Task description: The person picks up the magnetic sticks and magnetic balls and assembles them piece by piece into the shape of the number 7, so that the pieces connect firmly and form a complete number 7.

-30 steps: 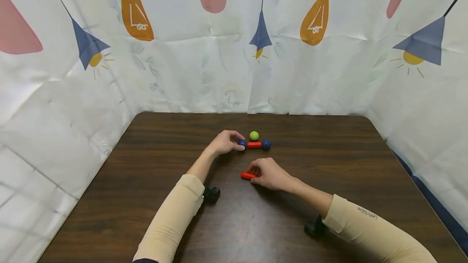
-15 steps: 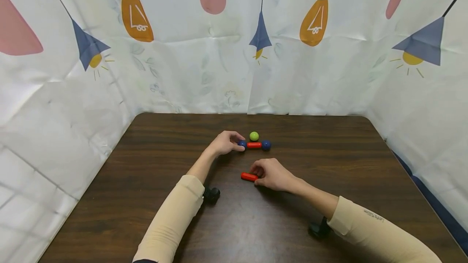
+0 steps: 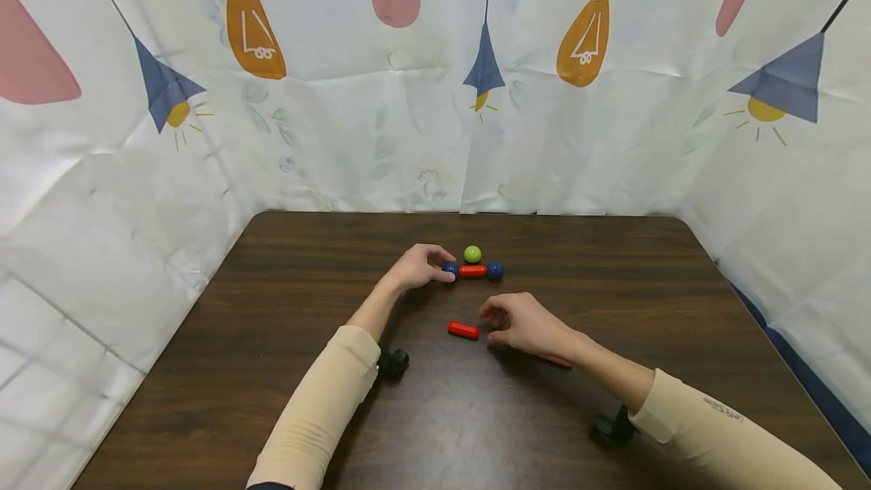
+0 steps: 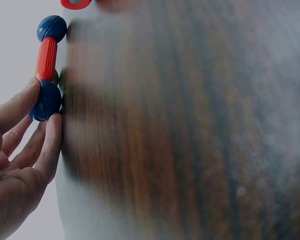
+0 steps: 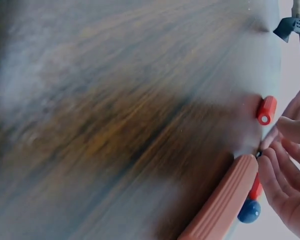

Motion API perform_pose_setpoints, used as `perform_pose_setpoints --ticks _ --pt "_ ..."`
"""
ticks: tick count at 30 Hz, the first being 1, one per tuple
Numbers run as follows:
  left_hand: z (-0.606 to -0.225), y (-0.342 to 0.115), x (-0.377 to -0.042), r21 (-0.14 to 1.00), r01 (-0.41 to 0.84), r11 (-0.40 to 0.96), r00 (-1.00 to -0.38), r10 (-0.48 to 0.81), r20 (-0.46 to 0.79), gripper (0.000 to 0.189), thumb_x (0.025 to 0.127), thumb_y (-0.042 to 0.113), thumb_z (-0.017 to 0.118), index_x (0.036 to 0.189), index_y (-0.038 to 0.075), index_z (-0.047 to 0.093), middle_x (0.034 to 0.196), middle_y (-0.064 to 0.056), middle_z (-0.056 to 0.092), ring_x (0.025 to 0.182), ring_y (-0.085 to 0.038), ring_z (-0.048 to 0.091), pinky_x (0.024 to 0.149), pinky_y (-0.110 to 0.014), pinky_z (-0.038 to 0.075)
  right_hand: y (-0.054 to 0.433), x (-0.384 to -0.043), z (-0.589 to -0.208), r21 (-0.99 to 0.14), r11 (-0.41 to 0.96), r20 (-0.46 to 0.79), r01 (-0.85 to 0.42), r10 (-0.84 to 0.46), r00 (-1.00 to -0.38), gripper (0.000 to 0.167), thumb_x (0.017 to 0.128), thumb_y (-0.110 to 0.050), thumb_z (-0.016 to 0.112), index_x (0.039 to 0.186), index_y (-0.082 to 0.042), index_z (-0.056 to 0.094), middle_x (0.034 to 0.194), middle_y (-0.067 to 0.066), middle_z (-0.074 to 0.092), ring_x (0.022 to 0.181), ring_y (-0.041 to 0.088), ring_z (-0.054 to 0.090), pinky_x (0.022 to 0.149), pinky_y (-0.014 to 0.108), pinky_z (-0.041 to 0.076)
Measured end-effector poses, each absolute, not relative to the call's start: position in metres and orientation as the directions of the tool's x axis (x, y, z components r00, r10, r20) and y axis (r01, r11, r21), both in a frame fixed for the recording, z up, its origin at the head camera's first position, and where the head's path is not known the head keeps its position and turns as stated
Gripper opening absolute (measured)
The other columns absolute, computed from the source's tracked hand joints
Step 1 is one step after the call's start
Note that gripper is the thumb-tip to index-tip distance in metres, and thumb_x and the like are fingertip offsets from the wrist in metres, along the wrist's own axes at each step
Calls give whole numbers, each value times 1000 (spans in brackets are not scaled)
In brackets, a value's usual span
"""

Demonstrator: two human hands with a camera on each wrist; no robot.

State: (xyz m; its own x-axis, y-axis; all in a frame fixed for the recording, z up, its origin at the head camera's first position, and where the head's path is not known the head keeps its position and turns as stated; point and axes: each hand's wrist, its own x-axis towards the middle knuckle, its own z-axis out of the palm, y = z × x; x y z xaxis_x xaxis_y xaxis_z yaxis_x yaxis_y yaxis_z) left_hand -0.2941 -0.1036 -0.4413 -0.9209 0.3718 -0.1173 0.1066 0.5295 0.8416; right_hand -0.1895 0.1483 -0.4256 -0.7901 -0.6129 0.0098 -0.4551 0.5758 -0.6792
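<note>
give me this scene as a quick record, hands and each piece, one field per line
left hand: pinches the left blue ball
right hand: holds nothing, beside the loose red rod
row: left blue ball, middle red rod, right blue ball, end to end
green ball: just beyond the middle red rod
pink rod: mostly hidden in the head view by the right hand and wrist

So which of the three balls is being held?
The blue ball leftmost in the head view: the left hand pinches it. The other blue ball, right of the red stick between them, and the green ball are touched by neither hand.
</note>
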Motion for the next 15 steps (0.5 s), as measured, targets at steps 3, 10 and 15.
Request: perform_pose_setpoints --ticks 3,10,15 --pt "-441 -104 -294 837 109 536 -922 369 -116 29 90 14 81 118 8 74 112 -7 68 95 -22 64 85 -37 51 153 -187 -424 -674 575 20 -464 -614 -789 30 86 -4 82 114 -4 71 105 5 72 96 20 67 84 38 55" --pt "-442 -103 -294 836 104 539 -923 366 -121 29 90 14 81 118 8 74 113 -7 68 98 -23 67 89 -39 52 167 -186 -421 -685 563 35 -462 -608 -793 28 88 -4 80 114 -3 71 108 7 72 95 20 66 84 37 55" --pt "-443 -103 -295 834 109 541 -922 368 -119 29 90 14 81 118 9 74 114 -7 68 100 -23 67 90 -39 52 180 -187 -421 -704 565 20 -429 -589 -808 27 88 -5 80 114 -3 71 107 7 72 95 21 66 84 38 56"
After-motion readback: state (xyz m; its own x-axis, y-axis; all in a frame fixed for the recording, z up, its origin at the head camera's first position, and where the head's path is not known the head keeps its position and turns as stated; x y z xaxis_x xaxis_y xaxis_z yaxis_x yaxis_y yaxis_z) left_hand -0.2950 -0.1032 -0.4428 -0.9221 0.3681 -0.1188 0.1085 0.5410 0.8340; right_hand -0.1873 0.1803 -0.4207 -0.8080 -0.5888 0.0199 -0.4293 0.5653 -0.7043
